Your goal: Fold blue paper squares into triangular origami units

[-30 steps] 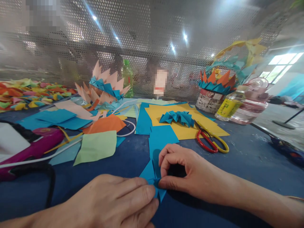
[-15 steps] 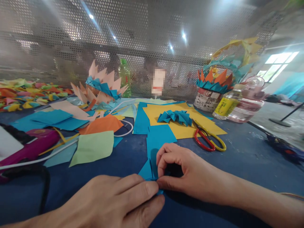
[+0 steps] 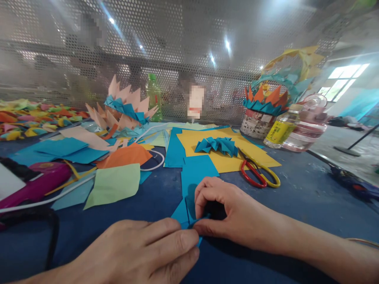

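A small piece of blue paper (image 3: 180, 210) with a folded, pointed corner lies on the table close in front of me. My left hand (image 3: 154, 246) presses it down, its fingers together and covering the near part. Thumb and curled fingers of my right hand (image 3: 217, 209) pinch the paper's right side beside my left fingertips. Just beyond, more blue sheets (image 3: 199, 167) run away from me, partly behind my right fingers. A row of folded blue paper points (image 3: 216, 146) rests on yellow paper (image 3: 195, 138), near scissors (image 3: 259, 169) with red and yellow handles.
To the left lie a purple glue gun (image 3: 41, 181) with a white cord, green paper (image 3: 114, 185) and orange paper (image 3: 126, 156). Behind them stands a pink and blue paper craft (image 3: 127, 102). A yellow-labelled bottle (image 3: 280, 130) and a decorated basket (image 3: 254, 122) stand at the back right.
My left fingers have shifted slightly over the blue paper. My right hand keeps its pinch at almost the same place. The whole view has moved a little.
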`<action>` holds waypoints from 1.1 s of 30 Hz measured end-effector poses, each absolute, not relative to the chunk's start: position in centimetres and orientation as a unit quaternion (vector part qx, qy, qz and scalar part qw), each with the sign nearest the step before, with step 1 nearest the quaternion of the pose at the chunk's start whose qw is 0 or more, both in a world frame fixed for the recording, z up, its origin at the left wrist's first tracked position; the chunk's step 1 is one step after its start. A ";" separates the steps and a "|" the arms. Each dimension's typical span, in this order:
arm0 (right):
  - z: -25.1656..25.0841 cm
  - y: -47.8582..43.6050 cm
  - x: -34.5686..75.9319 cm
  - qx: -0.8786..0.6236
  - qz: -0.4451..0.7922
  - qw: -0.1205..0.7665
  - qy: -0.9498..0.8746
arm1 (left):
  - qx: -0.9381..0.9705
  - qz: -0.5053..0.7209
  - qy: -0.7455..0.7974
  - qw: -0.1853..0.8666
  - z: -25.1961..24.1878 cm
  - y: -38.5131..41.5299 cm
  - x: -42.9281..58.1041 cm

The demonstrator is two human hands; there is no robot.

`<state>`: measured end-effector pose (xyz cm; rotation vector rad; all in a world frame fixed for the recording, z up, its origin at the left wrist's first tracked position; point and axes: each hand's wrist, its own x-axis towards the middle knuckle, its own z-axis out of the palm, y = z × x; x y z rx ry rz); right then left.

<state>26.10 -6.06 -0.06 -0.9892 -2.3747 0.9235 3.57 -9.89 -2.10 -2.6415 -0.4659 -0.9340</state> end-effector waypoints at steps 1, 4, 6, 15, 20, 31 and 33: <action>-0.1 -6.1 26.1 -0.355 0.329 0.202 -0.852 | -0.921 -0.323 -0.162 0.145 -2.0 -9.9 3.5; 0.0 -6.1 26.0 -0.361 0.327 0.206 -0.849 | -0.927 -0.310 -0.159 0.139 -1.9 -10.0 3.2; 0.0 -6.1 26.0 -0.368 0.325 0.210 -0.845 | -0.933 -0.296 -0.153 0.137 -1.9 -10.0 3.0; 0.7 -5.2 26.7 -0.379 0.340 0.188 -0.840 | -0.926 -0.320 -0.145 0.139 -2.8 -9.5 2.8; 1.2 -4.9 26.9 -0.378 0.347 0.169 -0.842 | -0.920 -0.334 -0.150 0.141 -2.8 -9.6 3.0; 1.1 -4.8 26.9 -0.370 0.348 0.167 -0.845 | -0.922 -0.326 -0.161 0.137 -2.3 -9.5 3.3; 1.1 -4.8 26.9 -0.365 0.348 0.169 -0.847 | -0.915 -0.341 -0.166 0.139 -2.3 -9.5 3.4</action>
